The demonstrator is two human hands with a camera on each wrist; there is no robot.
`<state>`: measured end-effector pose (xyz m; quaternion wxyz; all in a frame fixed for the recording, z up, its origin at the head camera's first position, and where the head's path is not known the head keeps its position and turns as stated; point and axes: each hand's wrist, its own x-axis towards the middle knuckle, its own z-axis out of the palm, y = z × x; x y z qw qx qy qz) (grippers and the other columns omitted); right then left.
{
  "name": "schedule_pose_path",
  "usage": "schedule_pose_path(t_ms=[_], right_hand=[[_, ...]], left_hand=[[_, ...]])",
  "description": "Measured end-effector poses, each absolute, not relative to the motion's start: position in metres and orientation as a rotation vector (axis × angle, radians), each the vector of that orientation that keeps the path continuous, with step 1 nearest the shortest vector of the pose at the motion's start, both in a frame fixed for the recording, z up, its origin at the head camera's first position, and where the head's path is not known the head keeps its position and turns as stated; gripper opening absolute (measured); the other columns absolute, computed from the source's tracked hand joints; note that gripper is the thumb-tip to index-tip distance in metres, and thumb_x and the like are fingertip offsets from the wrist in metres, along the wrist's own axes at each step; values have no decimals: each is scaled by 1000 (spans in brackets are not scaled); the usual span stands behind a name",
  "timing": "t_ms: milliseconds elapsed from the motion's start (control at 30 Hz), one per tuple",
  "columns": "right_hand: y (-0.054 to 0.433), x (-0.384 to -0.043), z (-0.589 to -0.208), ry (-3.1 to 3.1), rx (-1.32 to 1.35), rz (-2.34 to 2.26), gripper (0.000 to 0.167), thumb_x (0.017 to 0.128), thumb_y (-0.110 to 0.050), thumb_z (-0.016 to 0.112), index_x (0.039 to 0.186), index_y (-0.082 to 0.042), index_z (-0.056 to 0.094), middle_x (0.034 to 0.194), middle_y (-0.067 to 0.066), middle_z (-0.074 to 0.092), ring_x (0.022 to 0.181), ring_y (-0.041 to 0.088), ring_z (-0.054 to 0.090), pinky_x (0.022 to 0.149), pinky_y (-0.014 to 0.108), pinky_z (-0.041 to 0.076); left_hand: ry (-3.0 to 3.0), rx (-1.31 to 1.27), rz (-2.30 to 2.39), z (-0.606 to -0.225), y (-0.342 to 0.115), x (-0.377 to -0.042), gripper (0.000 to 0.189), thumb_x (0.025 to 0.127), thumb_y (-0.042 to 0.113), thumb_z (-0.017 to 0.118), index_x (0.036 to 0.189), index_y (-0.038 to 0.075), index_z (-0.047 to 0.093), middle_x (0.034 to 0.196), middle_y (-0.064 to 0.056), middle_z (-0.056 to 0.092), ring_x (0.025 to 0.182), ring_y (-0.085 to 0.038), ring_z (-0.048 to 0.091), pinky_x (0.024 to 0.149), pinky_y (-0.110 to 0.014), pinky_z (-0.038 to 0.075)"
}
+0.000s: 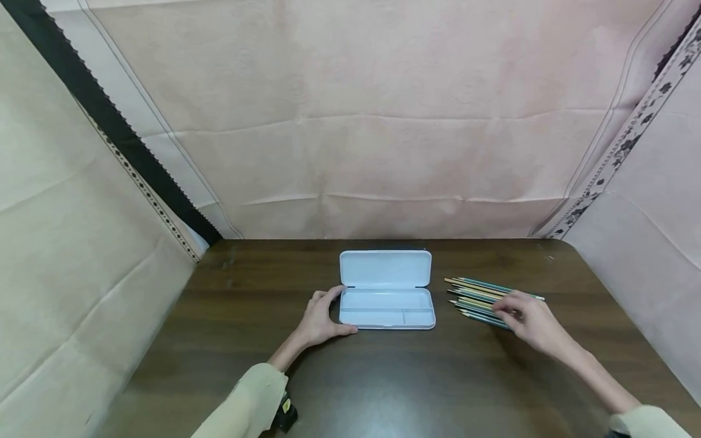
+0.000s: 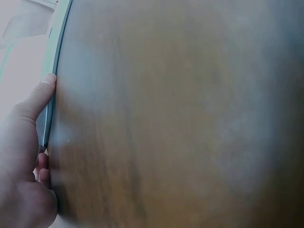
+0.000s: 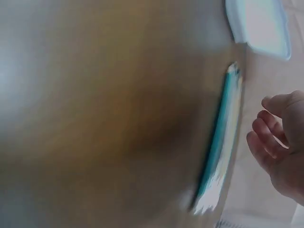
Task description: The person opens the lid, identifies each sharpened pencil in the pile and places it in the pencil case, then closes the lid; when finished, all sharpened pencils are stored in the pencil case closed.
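A light-blue pencil case point(image 1: 387, 309) lies with its lid point(image 1: 386, 268) raised back; a long front slot and a small square compartment show inside its tray. My left hand point(image 1: 320, 319) grips the case at its left end, thumb at the front edge and a finger near the hinge. In the left wrist view the thumb point(image 2: 45, 85) presses the case's side. To the right lies a bunch of teal and yellow pencils point(image 1: 475, 298), tips pointing left. Over their right ends hovers my right hand point(image 1: 528, 319), fingers loosely bent, nothing between them; the right wrist view shows it apart from the pencils.
The dark wooden table point(image 1: 383, 377) has its back edge just behind the case. Pale cloth hangs behind point(image 1: 383, 152) and on both sides, with a black strip point(image 1: 120, 128) on the left.
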<state>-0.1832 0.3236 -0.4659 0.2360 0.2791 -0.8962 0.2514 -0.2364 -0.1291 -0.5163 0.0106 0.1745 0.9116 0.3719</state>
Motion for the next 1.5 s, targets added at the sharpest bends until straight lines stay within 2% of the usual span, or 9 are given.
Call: schedule_pose_path(t_ms=[67,367,633,867,1133,1300,1500], right_hand=[[336,-172,-471,-2464,760,638,31,69,13,82,89,-10,73,87,-3,63,70,2,54,60,18,43],[368,-150,-492,-2450,634,531,41,60,13,86,89,-14,74,91,-3,64,80,14,59,69,18,42],[374,-149,-501,-2438,620,512,44,57,12,87,90,-15,74,91,-4,62,82,14,56,70,23,41],[371,-150,-501,-2489,579,438,40,59,9,88,88,-16,74,93,-1,65,87,26,59,75,32,41],[370,-150,-504,-2496,564,377,39,60,9,86,87,-15,74,92,0,66,86,27,61,72,38,44],[370,-150,-505,-2526,551,364,38,62,9,85,88,-17,73,94,2,66,86,29,62,65,45,49],[370,-149,-506,-2534,541,371,38,63,9,85,89,-18,73,95,1,66,85,28,63,62,45,49]], left_hand=[[2849,547,1161,-516,-130,-236,92,69,45,91,146,20,47,131,-14,51,121,-33,43,91,-53,42],[2859,559,1163,-516,-132,-237,92,70,43,91,146,20,47,133,-13,51,121,-33,43,92,-53,42],[2850,560,1164,-517,-130,-235,91,71,44,90,147,20,46,134,-12,51,122,-33,42,92,-52,42],[2843,557,1169,-517,-130,-235,92,71,45,90,147,20,46,135,-13,50,122,-32,42,92,-53,43],[2843,560,1164,-518,-130,-236,92,71,47,89,147,19,46,135,-12,51,122,-33,42,92,-53,42],[2837,561,1166,-519,-131,-236,92,71,47,89,148,19,46,135,-12,51,122,-32,42,92,-53,42],[2832,567,1175,-518,-131,-237,92,71,47,90,148,20,46,135,-12,50,122,-32,42,92,-53,42]])
